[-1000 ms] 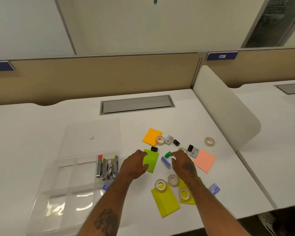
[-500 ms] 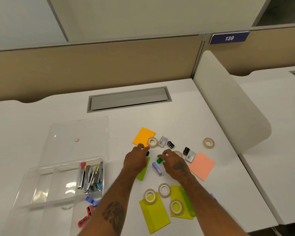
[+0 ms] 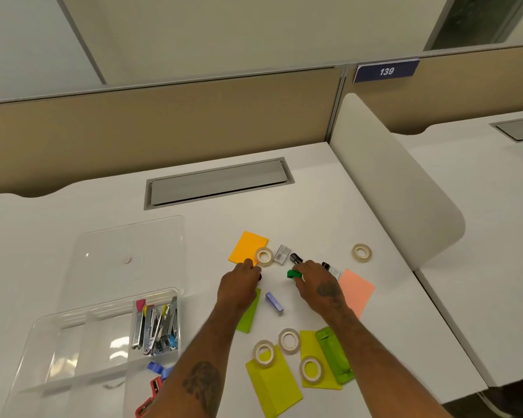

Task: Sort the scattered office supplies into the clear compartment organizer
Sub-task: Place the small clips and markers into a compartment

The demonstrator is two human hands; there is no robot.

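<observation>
- While the left hand (image 3: 239,286) is reaching down with curled fingers, the right hand (image 3: 319,285) is pinching a green piece (image 3: 293,274) between thumb and fingers, mid-desk (image 3: 314,206).
- Left fingertips are sitting at a small dark piece (image 3: 259,277); can't tell whether they are gripping it. The hand is covering part of a green pad (image 3: 248,316).
- Clear organizer (image 3: 58,327) is sitting at the near left, well apart from both hands; its lid (image 3: 127,251) is lying flat just behind it.
- Staplers (image 3: 154,327) are lying piled in one right-side compartment. A blue clip (image 3: 154,365) and a red tool (image 3: 147,402) are showing in the next compartment toward the person, partly hidden by the left forearm.
- Lying loose on the desk:
  - a tape roll (image 3: 264,256) overlapping the orange pad (image 3: 246,247)
  - a grey box (image 3: 282,254) and a black piece (image 3: 296,258) just beside it
  - a purple box (image 3: 274,302) between the forearms
  - a pink pad (image 3: 357,291) partly under the right wrist
  - a lone roll (image 3: 361,252) far right
  - three rolls (image 3: 289,340) around the yellow-green pads (image 3: 274,384)
  - a green punch (image 3: 334,357) on the right-hand pad
</observation>
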